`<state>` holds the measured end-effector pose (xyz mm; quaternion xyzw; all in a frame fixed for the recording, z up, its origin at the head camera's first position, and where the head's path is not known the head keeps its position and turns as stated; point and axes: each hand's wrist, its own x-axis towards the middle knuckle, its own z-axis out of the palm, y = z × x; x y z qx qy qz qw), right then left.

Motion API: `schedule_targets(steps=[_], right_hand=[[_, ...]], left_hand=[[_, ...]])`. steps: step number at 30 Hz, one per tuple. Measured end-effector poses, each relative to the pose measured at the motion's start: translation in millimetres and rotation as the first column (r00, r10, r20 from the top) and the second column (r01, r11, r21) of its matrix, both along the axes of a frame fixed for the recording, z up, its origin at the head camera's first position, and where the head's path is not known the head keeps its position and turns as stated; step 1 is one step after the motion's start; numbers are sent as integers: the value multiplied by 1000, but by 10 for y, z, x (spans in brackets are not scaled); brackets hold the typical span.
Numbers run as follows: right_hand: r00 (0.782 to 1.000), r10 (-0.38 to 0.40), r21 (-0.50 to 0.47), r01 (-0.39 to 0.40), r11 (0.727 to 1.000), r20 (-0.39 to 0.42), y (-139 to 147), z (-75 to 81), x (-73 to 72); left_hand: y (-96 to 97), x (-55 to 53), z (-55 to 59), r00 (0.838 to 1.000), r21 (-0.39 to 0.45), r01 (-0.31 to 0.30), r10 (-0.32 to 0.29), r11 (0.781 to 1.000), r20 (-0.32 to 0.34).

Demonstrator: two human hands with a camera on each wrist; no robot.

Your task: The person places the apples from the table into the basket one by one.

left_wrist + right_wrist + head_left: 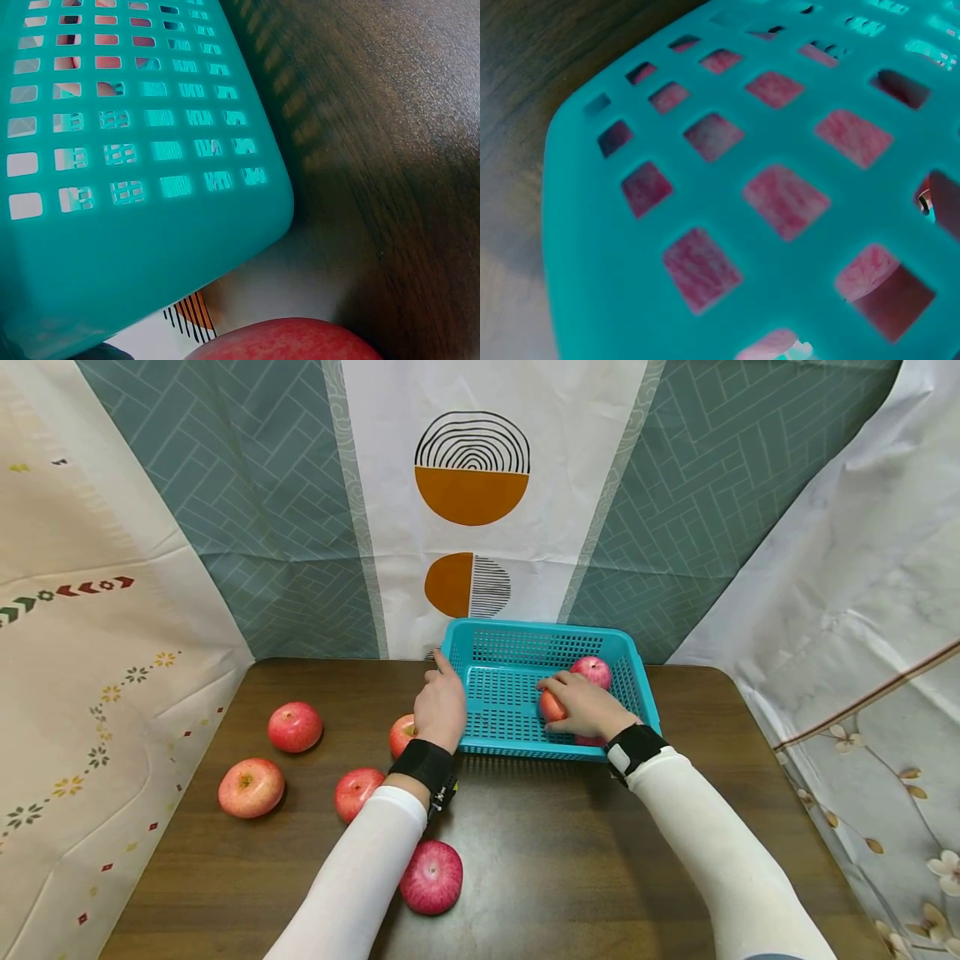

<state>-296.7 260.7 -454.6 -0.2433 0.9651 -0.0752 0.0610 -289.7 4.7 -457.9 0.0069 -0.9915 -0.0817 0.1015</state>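
Observation:
A blue-green plastic basket (pixel 480 683) with perforated walls stands at the table's back. My left hand (pixel 441 706) holds its left rim, index finger extended along the edge; the thumb is hidden. Inside, toward the right, my right hand (pixel 588 703) grips a red-orange apple (pixel 552 707) from above. A pink-red apple (pixel 592 671) lies behind that hand, and part of another apple (pixel 588 741) shows below it. Through the basket's holes, the right wrist view shows pink apple skin (pixel 786 201). The left wrist view has the basket wall (pixel 150 240) close up, without the hand.
Left on the brown table (pixel 525 877) lie a red apple (pixel 296 727) and a yellowish-red apple (pixel 252 787). Near the left arm are an apple (pixel 402 735) by the wrist, a red apple (pixel 357 793) and a dark pink apple (pixel 432 877). Patterned cloth (pixel 300 527) hangs behind.

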Motion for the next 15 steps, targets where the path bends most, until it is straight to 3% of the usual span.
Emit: schedule_targets(steps=[6, 15], right_hand=[[1000, 3, -6, -3, 1000, 27, -3, -18, 8], [1000, 6, -5, -6, 1000, 15, 1, -29, 17]], left_hand=[[-1, -6, 0, 1000, 6, 2, -2, 1000, -12], [-6, 9, 20, 1000, 7, 6, -7, 1000, 28]])
